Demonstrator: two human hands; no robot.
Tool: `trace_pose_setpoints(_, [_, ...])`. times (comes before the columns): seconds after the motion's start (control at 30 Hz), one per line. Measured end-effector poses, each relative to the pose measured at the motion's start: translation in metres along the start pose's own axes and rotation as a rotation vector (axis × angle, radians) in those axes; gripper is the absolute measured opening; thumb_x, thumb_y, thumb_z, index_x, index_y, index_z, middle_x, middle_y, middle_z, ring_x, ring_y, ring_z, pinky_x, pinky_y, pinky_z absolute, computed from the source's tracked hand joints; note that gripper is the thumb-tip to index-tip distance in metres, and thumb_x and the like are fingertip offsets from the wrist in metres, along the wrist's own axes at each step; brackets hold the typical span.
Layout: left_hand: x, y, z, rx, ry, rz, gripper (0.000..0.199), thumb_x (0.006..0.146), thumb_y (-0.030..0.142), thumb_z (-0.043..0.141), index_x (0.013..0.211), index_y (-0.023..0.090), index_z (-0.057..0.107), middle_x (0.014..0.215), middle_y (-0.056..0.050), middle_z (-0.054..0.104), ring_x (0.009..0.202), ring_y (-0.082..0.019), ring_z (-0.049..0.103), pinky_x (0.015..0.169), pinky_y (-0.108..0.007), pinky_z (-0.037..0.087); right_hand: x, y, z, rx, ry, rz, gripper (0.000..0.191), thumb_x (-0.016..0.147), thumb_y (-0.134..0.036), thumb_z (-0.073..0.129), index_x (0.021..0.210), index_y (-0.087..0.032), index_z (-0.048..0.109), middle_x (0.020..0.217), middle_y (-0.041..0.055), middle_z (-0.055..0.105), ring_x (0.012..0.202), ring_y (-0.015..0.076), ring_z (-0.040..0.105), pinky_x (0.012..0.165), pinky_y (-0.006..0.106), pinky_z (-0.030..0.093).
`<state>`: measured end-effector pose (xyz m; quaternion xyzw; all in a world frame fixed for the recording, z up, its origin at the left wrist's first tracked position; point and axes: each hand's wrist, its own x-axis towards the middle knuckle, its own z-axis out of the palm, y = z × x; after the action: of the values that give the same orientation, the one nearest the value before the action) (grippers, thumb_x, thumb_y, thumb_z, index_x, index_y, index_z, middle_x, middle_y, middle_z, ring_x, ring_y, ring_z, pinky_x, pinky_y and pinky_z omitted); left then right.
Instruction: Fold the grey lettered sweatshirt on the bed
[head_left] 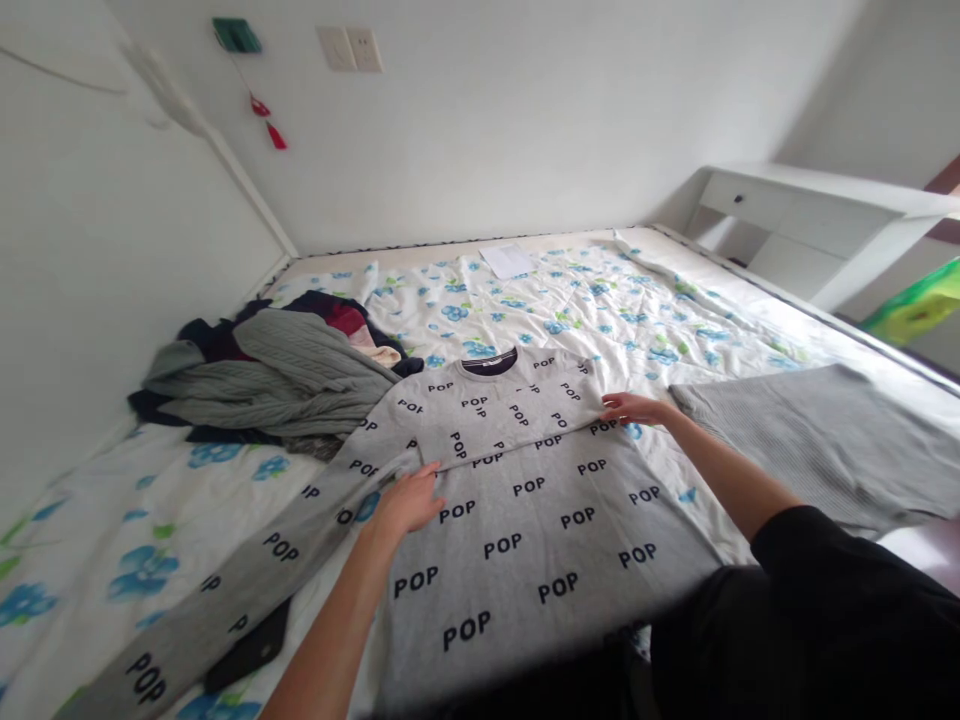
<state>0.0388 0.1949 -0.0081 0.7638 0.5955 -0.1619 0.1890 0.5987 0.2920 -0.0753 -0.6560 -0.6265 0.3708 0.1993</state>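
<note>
A light grey sweatshirt (517, 520) printed with "POP" lies spread on the bed, its collar toward the wall. One sleeve (495, 425) is folded across the chest. The other sleeve (247, 570) stretches out to the lower left. At the cuff end of the folded sleeve, my left hand (409, 498) rests on the fabric with its thumb and fingers apart. My right hand (636, 408) pinches the fabric at the folded edge by the shoulder on the right. Its fingertips are partly hidden.
A heap of clothes with a grey knit garment (277, 365) lies at the left. A folded grey garment (817, 435) is on the right. A dark flat object (251, 650) lies partly under the outstretched sleeve. Paper (508, 261) sits near the wall; a white desk (810, 220) stands at the far right.
</note>
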Motion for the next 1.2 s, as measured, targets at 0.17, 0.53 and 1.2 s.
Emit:
trace_pose_setpoints(0.17, [-0.001, 0.003, -0.003, -0.002, 0.002, 0.001, 0.05, 0.098, 0.033, 0.063, 0.145, 0.022, 0.078, 0.183, -0.012, 0.048, 0.158, -0.034, 0.061, 0.136, -0.046, 0.039, -0.02, 0.004, 0.023, 0.018, 0.142, 0.018, 0.036, 0.082, -0.025, 0.083, 0.118, -0.021, 0.082, 0.126, 0.0108, 0.085, 0.106, 0.0252, 0.081, 0.094, 0.034, 0.064])
trace_pose_setpoints(0.53, [-0.002, 0.004, -0.009, 0.023, -0.018, 0.002, 0.054, 0.1, 0.034, 0.061, 0.15, 0.021, 0.075, 0.183, -0.009, 0.047, 0.16, -0.031, 0.059, 0.137, -0.045, 0.039, -0.042, 0.01, 0.028, -0.553, 0.315, -0.116, 0.025, 0.105, -0.022, 0.057, 0.116, -0.022, 0.08, 0.121, 0.0115, 0.081, 0.101, 0.026, 0.075, 0.09, 0.032, 0.054])
trace_pose_setpoints(1.2, [-0.004, 0.015, -0.015, 0.068, -0.102, -0.071, 0.061, 0.101, 0.037, 0.061, 0.159, 0.024, 0.073, 0.186, -0.007, 0.04, 0.154, -0.035, 0.065, 0.13, -0.041, 0.048, -0.033, -0.024, 0.037, -0.52, 0.159, 0.232, 0.06, 0.123, -0.05, 0.038, 0.121, -0.013, 0.084, 0.123, 0.0223, 0.084, 0.119, 0.0351, 0.079, 0.098, 0.038, 0.059])
